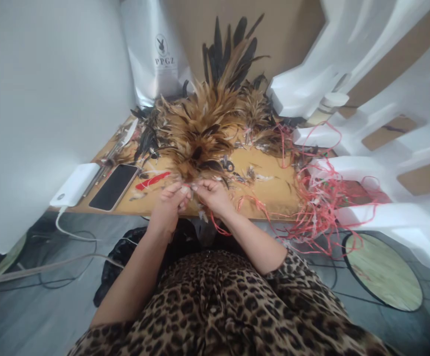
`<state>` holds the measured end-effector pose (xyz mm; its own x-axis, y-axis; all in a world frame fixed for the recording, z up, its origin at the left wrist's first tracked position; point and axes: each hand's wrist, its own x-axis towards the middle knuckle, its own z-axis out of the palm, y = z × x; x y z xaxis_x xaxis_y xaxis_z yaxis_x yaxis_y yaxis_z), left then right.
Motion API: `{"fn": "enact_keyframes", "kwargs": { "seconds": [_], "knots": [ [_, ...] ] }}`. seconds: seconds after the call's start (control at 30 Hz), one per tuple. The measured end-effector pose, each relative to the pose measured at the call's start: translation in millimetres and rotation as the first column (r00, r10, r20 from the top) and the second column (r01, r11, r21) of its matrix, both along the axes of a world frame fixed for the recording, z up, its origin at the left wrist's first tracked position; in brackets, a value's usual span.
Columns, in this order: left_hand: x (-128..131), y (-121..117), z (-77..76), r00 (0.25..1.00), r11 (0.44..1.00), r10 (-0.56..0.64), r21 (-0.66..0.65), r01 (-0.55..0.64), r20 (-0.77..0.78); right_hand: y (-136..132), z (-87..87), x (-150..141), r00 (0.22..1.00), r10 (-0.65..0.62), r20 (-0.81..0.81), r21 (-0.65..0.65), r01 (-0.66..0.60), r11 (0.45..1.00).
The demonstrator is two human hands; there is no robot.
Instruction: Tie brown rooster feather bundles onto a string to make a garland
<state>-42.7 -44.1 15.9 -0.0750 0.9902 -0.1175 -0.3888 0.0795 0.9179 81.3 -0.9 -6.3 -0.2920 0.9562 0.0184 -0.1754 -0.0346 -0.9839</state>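
My left hand (pixel 172 200) and my right hand (pixel 214 198) are close together at the near edge of the table, fingertips almost meeting. Both are closed in a pinch; a small reddish trace shows between them, but what they grip is too small to make out. Just beyond the fingers lies a large heap of brown feathers (pixel 200 128), its near tip reaching my fingertips. Long dark feathers (pixel 229 49) rise at its back. Pink string (pixel 218 226) loops down beneath my right hand. A flat red strip (pixel 152 181) rests left of the fingers, and small black scissors (pixel 228 163) lie to the right.
A phone (pixel 114 187) and a white power bank (pixel 75 185) with a cable lie on the table (pixel 270 190) at left. Tangled pink string (pixel 318 212) spills over the right side, by white foam pieces (pixel 381 217). A silver bag (pixel 159 54) stands behind.
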Motion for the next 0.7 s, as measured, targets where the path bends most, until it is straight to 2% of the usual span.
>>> {"fn": "enact_keyframes", "kwargs": {
  "seconds": [0.13, 0.47, 0.63, 0.7],
  "knots": [
    [2, -4, -3.1, 0.999, 0.997, 0.053, -0.054, -0.054, -0.006, -10, -3.3, -4, 0.995, -0.062, -0.083, -0.045, 0.058, 0.997],
    [3, -18, -6.3, 0.972, 0.969, 0.233, -0.080, -0.234, -0.018, -21, -8.1, -5, 0.990, -0.027, -0.136, -0.080, 0.016, 0.997],
    [2, -24, -10.0, 0.968, 0.959, 0.249, -0.130, -0.250, -0.027, -27, -17.0, -2, 0.991, -0.015, -0.134, -0.162, -0.007, 0.987],
    [1, -21, -12.4, 0.969, 0.958, 0.247, -0.142, -0.249, -0.031, -27, -19.6, -3, 0.993, -0.040, -0.108, -0.160, 0.022, 0.987]
  ]
}}
